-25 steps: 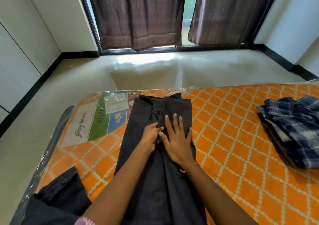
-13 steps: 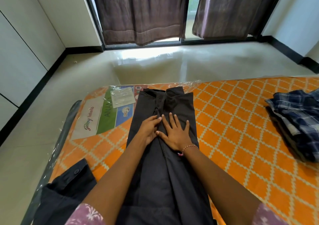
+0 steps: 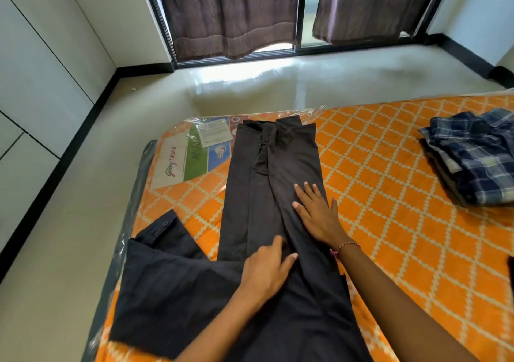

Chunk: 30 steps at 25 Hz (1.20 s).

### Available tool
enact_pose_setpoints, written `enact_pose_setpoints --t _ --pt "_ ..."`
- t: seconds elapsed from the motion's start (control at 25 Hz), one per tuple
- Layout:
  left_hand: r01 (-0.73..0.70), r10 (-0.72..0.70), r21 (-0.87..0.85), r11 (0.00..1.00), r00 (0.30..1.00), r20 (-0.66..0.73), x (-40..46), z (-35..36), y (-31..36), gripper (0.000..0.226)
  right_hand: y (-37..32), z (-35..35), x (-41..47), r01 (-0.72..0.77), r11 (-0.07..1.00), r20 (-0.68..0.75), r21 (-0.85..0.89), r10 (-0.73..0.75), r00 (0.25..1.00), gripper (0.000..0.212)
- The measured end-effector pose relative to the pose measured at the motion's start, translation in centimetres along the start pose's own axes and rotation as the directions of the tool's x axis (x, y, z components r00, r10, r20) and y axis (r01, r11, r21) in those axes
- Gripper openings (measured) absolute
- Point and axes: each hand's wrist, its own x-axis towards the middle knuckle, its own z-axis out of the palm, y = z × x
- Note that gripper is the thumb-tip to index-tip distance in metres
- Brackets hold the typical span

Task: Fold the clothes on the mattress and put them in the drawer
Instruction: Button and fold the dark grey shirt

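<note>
A dark grey shirt (image 3: 283, 167) lies lengthwise on the orange patterned mattress (image 3: 389, 222), its sides folded inward and its collar toward the window. My right hand (image 3: 317, 214) presses flat on the shirt's right half, fingers straight. Nearer to me, my left hand (image 3: 267, 272) rests flat on the middle of the shirt with the thumb spread. A dark sleeve or second dark garment (image 3: 167, 275) spreads out to the left, near the mattress edge. A pile of blue plaid clothes (image 3: 478, 156) sits at the mattress's far right. No drawer is in view.
The mattress is wrapped in clear plastic with a printed label (image 3: 189, 161) at its far left corner. Pale glossy floor (image 3: 69, 222) surrounds it. Brown curtains (image 3: 230, 14) hang over a window at the back. White cabinet panels (image 3: 33, 83) line the left wall.
Both hands have slid down the shirt toward me, the left hand further than the right. The camera has tilted, showing more of the dark cloth at the left.
</note>
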Motion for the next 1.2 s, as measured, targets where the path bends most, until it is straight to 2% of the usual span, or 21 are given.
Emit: enact_pose_setpoints --t 0.08,0.12,0.24,0.28,0.36,0.44,0.56,0.64,0.72,0.8,0.88,0.92,1.0,1.08,1.16,1.2 --pt "-0.034 0.033 0.013 0.999 0.996 0.082 -2.7 -0.6 0.0 0.038 -0.7 -0.2 -2.9 0.011 1.000 -0.068 -0.027 -0.013 0.998 0.054" --pt "-0.055 0.056 -0.037 0.998 0.998 0.036 -4.1 -1.2 -0.3 0.033 -1.1 0.0 -4.5 0.022 0.999 -0.114 -0.043 -0.027 0.993 0.054" --pt "-0.083 0.049 -0.104 0.991 0.954 -0.296 -8.0 -2.1 -2.7 0.019 -2.3 1.8 -8.4 0.100 0.989 -0.200 -0.112 -0.121 0.972 0.059" --pt "-0.037 0.018 -0.054 0.998 0.945 -0.326 -9.1 -2.1 -3.5 0.019 -2.5 2.7 -9.5 0.110 0.979 -0.160 -0.172 -0.138 0.978 0.062" --pt "0.078 -0.063 0.058 0.995 0.974 -0.219 -9.9 -1.7 -4.7 0.025 -2.3 4.5 -10.8 0.080 0.954 -0.009 -0.288 -0.087 0.996 0.066" --pt "0.123 -0.114 0.078 0.989 0.987 -0.113 -9.5 -1.2 -5.6 0.029 -2.1 5.4 -11.2 0.039 0.947 0.067 -0.319 -0.019 0.998 0.069" --pt "0.120 -0.100 0.104 0.987 0.978 -0.181 -8.9 -0.8 -6.3 0.031 -2.6 5.9 -11.9 0.090 0.966 0.034 -0.244 -0.084 0.996 0.070" --pt "0.137 -0.103 0.195 0.971 0.980 -0.172 -9.0 0.1 -6.7 0.035 -2.9 6.8 -13.2 0.177 0.941 0.096 -0.290 -0.156 0.983 0.071" --pt "0.151 -0.094 0.286 0.946 0.974 -0.204 -9.5 1.3 -6.4 0.036 -2.7 7.2 -14.6 0.190 0.928 0.120 -0.320 -0.159 0.980 0.072" --pt "0.115 0.020 0.368 0.923 0.939 -0.345 -9.8 2.3 -5.5 0.042 -2.2 7.1 -16.0 0.128 0.961 0.064 -0.244 -0.116 0.991 0.073" --pt "-0.068 0.237 0.386 0.920 0.881 -0.410 -10.1 3.6 -4.5 0.050 -1.3 7.8 -18.6 0.061 0.973 0.024 -0.222 -0.057 0.998 0.075" --pt "-0.147 0.287 0.398 0.906 0.903 -0.319 -10.3 4.3 -4.3 0.054 -0.8 8.7 -20.4 0.046 0.966 0.014 -0.254 -0.044 0.999 0.076" --pt "-0.175 0.220 0.417 0.892 0.974 -0.061 -10.3 5.4 -4.5 0.059 -0.2 10.5 -23.5 0.030 0.949 -0.008 -0.313 -0.035 0.999 0.075" --pt "-0.175 0.200 0.423 0.889 0.980 -0.014 -10.2 5.5 -5.1 0.062 0.0 10.9 -24.6 0.016 0.946 -0.022 -0.325 -0.025 0.999 0.074" --pt "-0.174 0.254 0.437 0.882 0.958 -0.132 -11.1 4.4 -5.8 0.063 -0.3 10.5 -24.6 -0.001 0.948 -0.006 -0.319 -0.001 1.000 0.076" --pt "-0.109 0.266 0.435 0.894 0.910 -0.318 -11.8 3.7 -6.4 0.062 -0.5 10.2 -24.4 -0.018 0.955 -0.014 -0.296 0.015 1.000 0.079"
